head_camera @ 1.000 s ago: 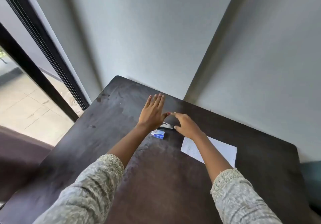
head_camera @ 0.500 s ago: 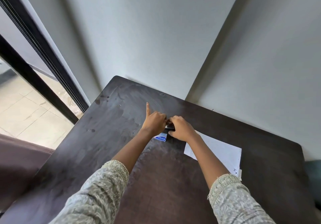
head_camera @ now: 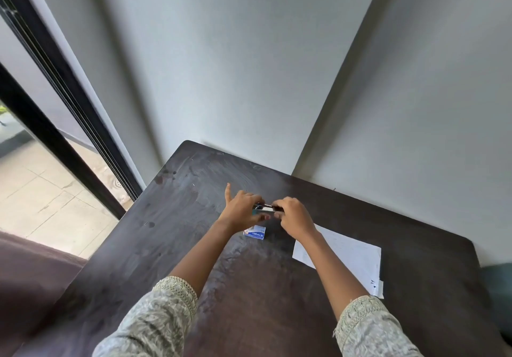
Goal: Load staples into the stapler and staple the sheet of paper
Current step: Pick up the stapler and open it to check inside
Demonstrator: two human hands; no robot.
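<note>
Head view: stapler (head_camera: 264,208), long axis running hand to hand, pinched at either end by left hand (head_camera: 240,212) and right hand (head_camera: 293,216), above surface (head_camera: 166,232); staple box (head_camera: 255,232) just nearside, nearer left; paper (head_camera: 343,257) rightward.

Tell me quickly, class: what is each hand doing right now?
Left hand: closed on one end of the stapler, index finger pointing out.
Right hand: closed on the stapler's other end.

Both forearms are bare below loose sleeves of pale grey-green patterned fabric. Left sleeve (head_camera: 155,326), at 7 o'clock, and right sleeve (head_camera: 371,329), at 5 o'clock, each end in a lace-like embroidered cuff.
</note>
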